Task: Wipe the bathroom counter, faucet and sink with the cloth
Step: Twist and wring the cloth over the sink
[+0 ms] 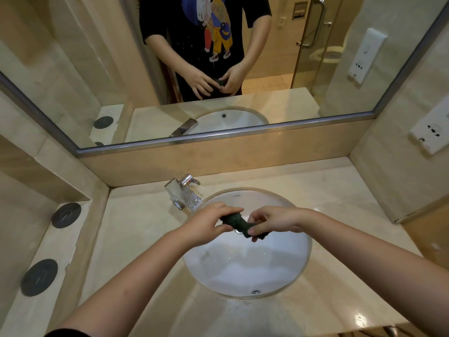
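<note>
Left hand (211,223): clamped on cloth (239,223), frame centre.
Right hand (274,221): gripping cloth's other end.
Sink (247,271): below hands.

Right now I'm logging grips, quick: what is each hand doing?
Left hand: closed on one end of the twisted dark green cloth.
Right hand: closed on its other end, over the white sink.

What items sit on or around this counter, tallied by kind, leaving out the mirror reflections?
Cloth: 1
Faucet: 1
Sink: 1
Black round discs: 2
Wall socket plates: 2
Total: 7
</note>
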The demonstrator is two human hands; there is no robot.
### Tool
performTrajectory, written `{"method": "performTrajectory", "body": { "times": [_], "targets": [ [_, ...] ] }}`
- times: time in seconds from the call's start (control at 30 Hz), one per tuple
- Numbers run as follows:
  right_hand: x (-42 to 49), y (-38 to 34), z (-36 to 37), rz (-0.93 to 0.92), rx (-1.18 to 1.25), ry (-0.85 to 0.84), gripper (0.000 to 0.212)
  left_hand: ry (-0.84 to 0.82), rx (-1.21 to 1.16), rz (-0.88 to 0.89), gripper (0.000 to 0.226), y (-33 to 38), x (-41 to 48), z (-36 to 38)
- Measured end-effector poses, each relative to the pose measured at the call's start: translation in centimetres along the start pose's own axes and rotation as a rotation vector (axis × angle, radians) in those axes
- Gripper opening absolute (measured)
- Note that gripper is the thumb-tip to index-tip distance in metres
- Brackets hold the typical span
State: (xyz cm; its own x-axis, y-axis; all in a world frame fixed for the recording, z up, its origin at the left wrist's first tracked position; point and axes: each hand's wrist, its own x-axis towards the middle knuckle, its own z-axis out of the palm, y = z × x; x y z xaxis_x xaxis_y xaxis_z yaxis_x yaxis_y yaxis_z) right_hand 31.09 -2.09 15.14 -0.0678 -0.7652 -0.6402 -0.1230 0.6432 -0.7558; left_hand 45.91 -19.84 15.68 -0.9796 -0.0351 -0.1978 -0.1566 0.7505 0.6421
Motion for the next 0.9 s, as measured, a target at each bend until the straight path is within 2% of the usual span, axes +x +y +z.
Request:
{"method": "performTrajectory", "body": {
  "times": [0.1,0.17,0.27,0.37,0.43,0.5,0.57,0.7,0.83,0.9],
  "targets": [
    [-0.3,-0.4,0.4,-0.01,0.016,-0.093,0.011,-0.02,0.323,0.077,0.037,0.5,0.1,0.0],
    [-0.6,-0.8,0.8,-0.023,-0.136,-0.081,0.003,-0.042,0.354,0.046,0.029,1.0,0.0,0.4],
    [0.0,-1.1,1.5,-0.092,-0.58,0.165,0.007,-0.046,0.176,-0.154,0.036,0.8,0.1,1.7],
    [1.2,-0.5,2.1,-0.185,-1.106,0.493,0.014,0.017,-0.216,-0.406,0.048,0.8,0.3,2.6],
    [1.6,-0.2,2.1,-0.242,-1.269,0.623,0.02,0.017,-0.617,-0.572,0.048,1.3,0.5,2.6],
    [1.7,0.3,1.8,-0.338,-1.357,0.753,0.028,-0.055,-1.031,-0.681,0.045,1.7,0.5,2.3],
    [1.7,0.6,1.5,-0.484,-1.404,0.866,0.032,-0.149,-1.307,-0.742,0.045,2.1,0.4,2.2],
    [1.8,0.9,1.3,-0.646,-1.396,0.95,0.029,-0.242,-1.416,-0.76,0.047,2.8,0.3,2.3],
    [1.9,0.7,1.2,-0.645,-1.39,0.992,0.028,-0.276,-1.381,-0.723,0.048,2.5,0.4,2.0],
    [1.9,0.5,0.9,-0.587,-1.405,0.967,0.031,-0.301,-1.32,-0.703,0.048,2.2,0.3,1.6]
  ]
}}
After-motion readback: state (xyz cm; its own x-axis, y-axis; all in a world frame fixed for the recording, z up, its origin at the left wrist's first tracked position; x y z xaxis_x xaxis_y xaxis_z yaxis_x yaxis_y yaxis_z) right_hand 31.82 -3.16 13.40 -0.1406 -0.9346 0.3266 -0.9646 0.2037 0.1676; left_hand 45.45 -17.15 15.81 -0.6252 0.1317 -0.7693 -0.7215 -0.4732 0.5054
